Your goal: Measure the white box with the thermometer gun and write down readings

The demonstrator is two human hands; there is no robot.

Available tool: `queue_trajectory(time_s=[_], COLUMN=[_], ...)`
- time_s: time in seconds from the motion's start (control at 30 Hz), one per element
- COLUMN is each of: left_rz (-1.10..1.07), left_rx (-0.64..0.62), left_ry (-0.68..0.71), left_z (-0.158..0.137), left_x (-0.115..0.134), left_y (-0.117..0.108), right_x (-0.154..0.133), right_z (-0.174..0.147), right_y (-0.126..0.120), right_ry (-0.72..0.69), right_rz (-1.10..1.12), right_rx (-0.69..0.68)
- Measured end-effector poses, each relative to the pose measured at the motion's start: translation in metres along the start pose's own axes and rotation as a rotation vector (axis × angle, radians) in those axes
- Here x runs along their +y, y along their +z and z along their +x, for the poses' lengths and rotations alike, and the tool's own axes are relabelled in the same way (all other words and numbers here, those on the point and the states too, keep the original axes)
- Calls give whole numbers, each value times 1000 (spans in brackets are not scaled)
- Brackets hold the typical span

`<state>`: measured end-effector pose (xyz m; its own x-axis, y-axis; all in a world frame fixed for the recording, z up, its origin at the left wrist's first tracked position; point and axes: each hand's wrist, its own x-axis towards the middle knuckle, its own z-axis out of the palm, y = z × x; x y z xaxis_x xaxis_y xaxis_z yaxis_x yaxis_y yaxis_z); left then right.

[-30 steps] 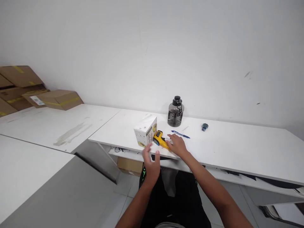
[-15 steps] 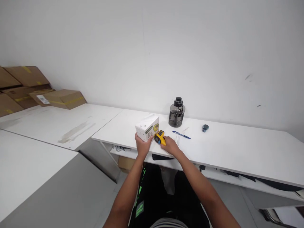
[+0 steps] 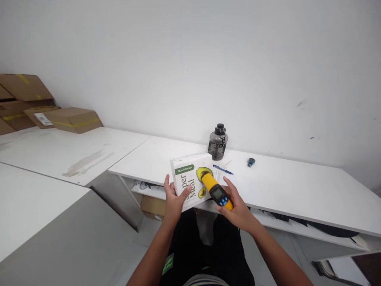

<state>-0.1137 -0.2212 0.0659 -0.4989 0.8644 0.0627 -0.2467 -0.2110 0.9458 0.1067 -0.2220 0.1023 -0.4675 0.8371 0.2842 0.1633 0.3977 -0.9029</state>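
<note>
My left hand (image 3: 176,199) grips the left side of a white box (image 3: 184,183) printed with "NutriMotion", "Meal" and avocado pictures. Its printed broad face is tilted up toward me at the table's front edge. In my right hand (image 3: 238,208) is a yellow and black infrared thermometer (image 3: 218,194) with a small screen and blue buttons. The thermometer's front end lies over the avocado picture; whether it touches the box I cannot tell.
A dark clear water jug (image 3: 218,143) stands behind the box on the white table (image 3: 285,182). Nearby lie a blue pen (image 3: 223,169) over paper and a dark watch (image 3: 251,162). Cardboard boxes (image 3: 74,119) are stacked at the far left. A shelf runs below the tabletop.
The box has come nearer and turned so its printed broad face shows. My right hand has moved closer to me and right, with the thermometer now screen up over the box.
</note>
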Motion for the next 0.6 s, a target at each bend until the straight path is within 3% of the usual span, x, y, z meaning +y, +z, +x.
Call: queue_trajectory(time_s=[0.2,0.4,0.6], left_rz=[-1,67,133], left_rx=[-87,-71,-52], left_ry=[16,18,26], left_z=[-28,-28,-29], left_x=[20,26,25], left_y=[4,3,0], right_x=[-15,-15,-11], right_z=[-19,-18,-15], right_y=[-9,-12,-10], right_ry=[-54,-252,-274], right_rz=[-201,-411,-459], right_rx=[44,77,107])
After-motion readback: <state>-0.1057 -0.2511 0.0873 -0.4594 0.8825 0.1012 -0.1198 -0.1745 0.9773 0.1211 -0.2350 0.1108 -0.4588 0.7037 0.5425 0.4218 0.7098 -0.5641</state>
